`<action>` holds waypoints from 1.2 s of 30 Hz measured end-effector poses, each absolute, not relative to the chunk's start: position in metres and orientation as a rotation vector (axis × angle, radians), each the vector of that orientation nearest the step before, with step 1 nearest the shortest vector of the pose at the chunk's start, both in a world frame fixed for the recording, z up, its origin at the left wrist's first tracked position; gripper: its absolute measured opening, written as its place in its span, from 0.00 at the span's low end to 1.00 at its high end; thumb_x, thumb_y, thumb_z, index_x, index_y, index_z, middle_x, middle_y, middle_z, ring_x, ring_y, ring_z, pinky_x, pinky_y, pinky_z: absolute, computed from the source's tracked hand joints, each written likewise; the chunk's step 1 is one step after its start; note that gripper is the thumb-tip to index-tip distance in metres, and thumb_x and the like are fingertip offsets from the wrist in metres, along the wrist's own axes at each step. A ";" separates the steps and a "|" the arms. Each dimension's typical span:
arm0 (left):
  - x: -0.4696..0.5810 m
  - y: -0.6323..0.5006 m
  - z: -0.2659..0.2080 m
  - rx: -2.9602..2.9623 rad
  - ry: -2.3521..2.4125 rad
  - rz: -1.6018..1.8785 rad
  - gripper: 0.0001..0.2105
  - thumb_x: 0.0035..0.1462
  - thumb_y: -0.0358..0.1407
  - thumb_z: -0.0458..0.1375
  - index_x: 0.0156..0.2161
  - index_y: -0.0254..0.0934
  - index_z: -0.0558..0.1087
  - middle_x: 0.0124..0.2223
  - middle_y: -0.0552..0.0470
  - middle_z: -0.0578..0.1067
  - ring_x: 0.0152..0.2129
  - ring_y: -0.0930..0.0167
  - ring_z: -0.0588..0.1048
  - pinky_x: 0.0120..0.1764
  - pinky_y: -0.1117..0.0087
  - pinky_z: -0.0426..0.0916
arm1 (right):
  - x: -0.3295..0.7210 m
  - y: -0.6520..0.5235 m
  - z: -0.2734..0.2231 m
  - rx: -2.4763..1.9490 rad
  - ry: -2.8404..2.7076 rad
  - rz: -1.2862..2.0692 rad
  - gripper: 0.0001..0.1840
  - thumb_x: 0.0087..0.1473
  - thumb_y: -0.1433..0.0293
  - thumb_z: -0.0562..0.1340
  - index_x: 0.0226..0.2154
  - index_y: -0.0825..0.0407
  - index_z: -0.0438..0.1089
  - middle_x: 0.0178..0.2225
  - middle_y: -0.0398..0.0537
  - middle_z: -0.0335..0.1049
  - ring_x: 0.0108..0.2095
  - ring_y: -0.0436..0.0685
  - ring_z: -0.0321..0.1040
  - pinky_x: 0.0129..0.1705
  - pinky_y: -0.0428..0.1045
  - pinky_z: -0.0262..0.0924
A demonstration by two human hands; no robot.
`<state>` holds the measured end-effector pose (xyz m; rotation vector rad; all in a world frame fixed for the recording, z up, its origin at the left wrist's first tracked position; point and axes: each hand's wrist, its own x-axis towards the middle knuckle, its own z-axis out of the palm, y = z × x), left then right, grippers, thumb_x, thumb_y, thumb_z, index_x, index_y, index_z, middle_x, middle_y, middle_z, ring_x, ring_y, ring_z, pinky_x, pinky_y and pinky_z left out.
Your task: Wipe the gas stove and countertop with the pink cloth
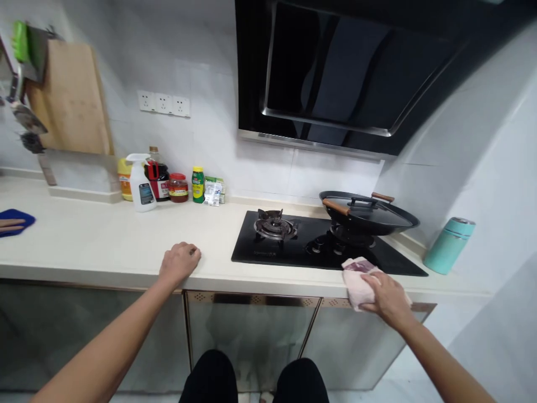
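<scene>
My right hand [388,296] grips a pale pink cloth [356,285] against the counter's front edge, just below the gas stove [310,254]. Part of the cloth hangs over the edge, and a darker purplish patch shows on its top. Left of the stove, my left hand [180,262] rests on the white countertop [104,240] with its fingers curled in. Something small and dark [192,252] shows at those fingers, too little of it to name. A black wok [377,224] with a glass lid and wooden handles sits on the right burner; the left burner [276,226] is bare.
At far left another person's hand [10,225] lies on a blue cloth [27,217]. A spray bottle [141,187], a red-lidded jar [178,188] and other bottles line the wall. A turquoise flask [450,246] stands right of the stove. The range hood [327,73] hangs above.
</scene>
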<state>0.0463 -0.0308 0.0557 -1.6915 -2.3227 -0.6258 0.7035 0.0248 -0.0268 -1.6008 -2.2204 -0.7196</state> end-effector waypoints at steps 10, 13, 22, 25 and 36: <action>0.059 -0.035 0.058 -1.702 -2.288 -0.662 0.21 0.62 0.42 0.48 0.43 0.36 0.82 0.49 0.40 0.79 0.51 0.55 0.73 0.52 0.57 0.65 | 0.659 0.011 0.003 -1.791 -2.317 -0.753 0.35 0.47 0.60 0.74 0.57 0.43 0.69 0.53 0.57 0.66 0.54 0.70 0.61 0.47 0.61 0.62; 0.062 -0.035 0.057 -1.688 -2.316 -0.651 0.20 0.63 0.43 0.49 0.45 0.38 0.82 0.50 0.41 0.79 0.53 0.55 0.72 0.54 0.56 0.64 | 0.581 -0.001 0.017 -1.581 -2.468 -0.736 0.36 0.47 0.57 0.75 0.57 0.43 0.68 0.52 0.57 0.66 0.52 0.69 0.60 0.50 0.62 0.59; 0.063 -0.035 0.051 -1.673 -2.302 -0.703 0.18 0.62 0.43 0.52 0.42 0.38 0.83 0.49 0.41 0.79 0.51 0.55 0.72 0.55 0.54 0.65 | 0.351 -0.037 0.046 -1.382 -2.586 -0.461 0.38 0.43 0.54 0.77 0.54 0.47 0.69 0.52 0.60 0.65 0.51 0.69 0.59 0.51 0.63 0.56; 0.062 -0.039 0.053 -1.667 -2.256 -0.774 0.16 0.61 0.41 0.53 0.39 0.37 0.82 0.46 0.40 0.79 0.49 0.55 0.74 0.54 0.53 0.67 | 0.307 -0.044 0.051 -1.302 -2.618 -0.391 0.37 0.44 0.55 0.77 0.54 0.47 0.69 0.52 0.59 0.65 0.51 0.69 0.59 0.51 0.62 0.56; 0.156 -0.061 0.028 -2.338 -1.340 -0.972 0.25 0.69 0.47 0.50 0.66 0.40 0.65 0.61 0.41 0.71 0.59 0.60 0.68 0.61 0.55 0.63 | 0.365 -0.024 0.043 -0.812 -2.505 -0.075 0.34 0.55 0.60 0.68 0.62 0.45 0.63 0.65 0.57 0.56 0.61 0.65 0.56 0.58 0.60 0.56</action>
